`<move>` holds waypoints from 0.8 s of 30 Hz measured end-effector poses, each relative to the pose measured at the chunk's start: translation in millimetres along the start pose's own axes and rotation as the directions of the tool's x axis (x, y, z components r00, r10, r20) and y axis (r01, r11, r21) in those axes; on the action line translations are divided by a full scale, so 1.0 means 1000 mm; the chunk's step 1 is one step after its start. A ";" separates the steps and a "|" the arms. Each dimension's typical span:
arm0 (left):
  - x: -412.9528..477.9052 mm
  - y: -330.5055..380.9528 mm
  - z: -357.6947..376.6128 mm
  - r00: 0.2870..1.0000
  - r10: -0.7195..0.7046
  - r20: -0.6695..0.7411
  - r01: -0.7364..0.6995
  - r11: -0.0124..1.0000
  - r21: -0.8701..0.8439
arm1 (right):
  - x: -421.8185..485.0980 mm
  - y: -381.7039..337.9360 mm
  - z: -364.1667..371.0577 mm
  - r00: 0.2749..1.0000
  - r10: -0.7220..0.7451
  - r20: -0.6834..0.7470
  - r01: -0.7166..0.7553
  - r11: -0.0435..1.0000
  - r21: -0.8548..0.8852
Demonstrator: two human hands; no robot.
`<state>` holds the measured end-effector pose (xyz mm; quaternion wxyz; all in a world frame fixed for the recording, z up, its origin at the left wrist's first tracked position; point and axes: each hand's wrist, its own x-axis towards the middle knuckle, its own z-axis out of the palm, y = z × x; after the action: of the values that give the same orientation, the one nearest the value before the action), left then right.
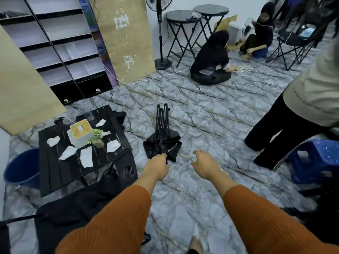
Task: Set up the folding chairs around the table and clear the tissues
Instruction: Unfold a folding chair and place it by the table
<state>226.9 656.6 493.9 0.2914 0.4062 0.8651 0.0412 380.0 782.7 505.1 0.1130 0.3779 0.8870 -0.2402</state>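
Our left hand (158,162) grips, it seems, the near end of the folded chair (162,136) lying just ahead, likely to pull it open, while our right hand (203,164) hovers spread and empty alongside, and tissues (86,157) litter the desk (55,171) off to the left.

Light: cool, even, moderately bright indoor light; the grey marble-patterned floor (201,116) reads flat and bluish.
Shadows: soft and shallow, gathered under the low black slatted worktop (51,171) and the folded black fabric chair (162,143).
Highlights: the white crumpled tissues (86,157) run close to blown out (little texture left).
Distortion: wide-angle bowing; the black-and-white shelving unit (60,43) leans hard at the left edge.
Blur: upper right corner smeared; the orange ribbed sleeves (113,217) soft at the bottom edge.
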 end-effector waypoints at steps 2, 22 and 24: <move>0.022 0.017 -0.007 1.000 -0.020 -0.008 0.020 1.000 0.003 | 0.023 0.016 -0.016 1.000 -0.010 0.010 0.010 1.000 -0.005; 0.311 0.123 -0.134 0.998 -0.058 0.021 0.057 0.997 0.048 | 0.306 0.099 -0.165 0.996 0.006 0.088 -0.014 0.995 0.094; 0.346 0.127 -0.151 0.997 -0.074 0.014 0.073 0.996 0.043 | 0.340 0.099 -0.183 0.998 -0.005 0.070 -0.002 0.995 0.095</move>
<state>58.8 1018.1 495.4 0.2910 0.3804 0.8778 0.0088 214.1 1145.5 498.5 0.1258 0.3733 0.8703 -0.2955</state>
